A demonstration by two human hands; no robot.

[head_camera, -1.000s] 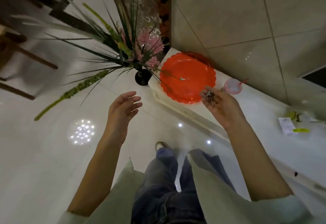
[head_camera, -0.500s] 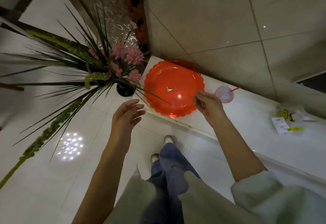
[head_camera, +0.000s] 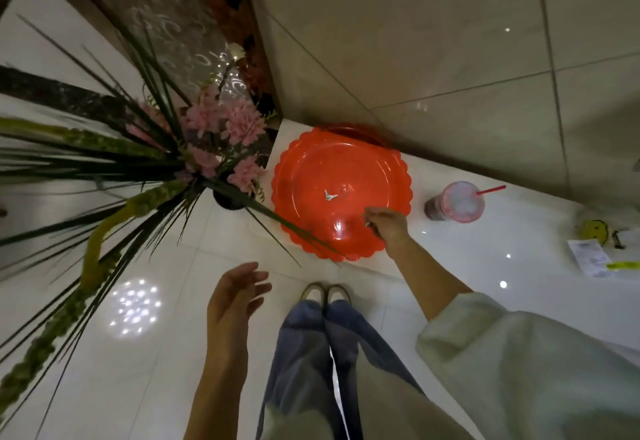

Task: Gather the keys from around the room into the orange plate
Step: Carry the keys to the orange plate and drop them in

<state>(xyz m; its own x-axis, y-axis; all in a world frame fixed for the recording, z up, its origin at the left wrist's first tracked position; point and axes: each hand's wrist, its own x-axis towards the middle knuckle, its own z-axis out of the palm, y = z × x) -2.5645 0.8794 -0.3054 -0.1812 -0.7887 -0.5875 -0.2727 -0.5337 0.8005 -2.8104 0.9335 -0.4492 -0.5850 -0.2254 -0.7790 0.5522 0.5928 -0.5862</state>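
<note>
Right hand (head_camera: 386, 226) now reaching over the orange plate (head_camera: 391, 169), fingers pinched on keys (head_camera: 367, 223), left hand (head_camera: 235, 296) lower, open, empty

This looks like a home interior, perhaps an entrance or hall corner. Glossy white floor tiles (head_camera: 145, 353) mirror a cluster of ceiling lights, and large beige wall tiles (head_camera: 433, 34) rise behind a low white ledge (head_camera: 485, 252). A dark vase (head_camera: 228, 199) of artificial pink flowers and long green blades stands on the floor beside a patterned frosted-glass panel (head_camera: 166, 14) in a dark frame. Domestic clutter sits on the ledge: a scalloped orange plate (head_camera: 301, 162), a lidded drink cup (head_camera: 457, 202) with a red straw, a paper receipt (head_camera: 588, 259).
</note>
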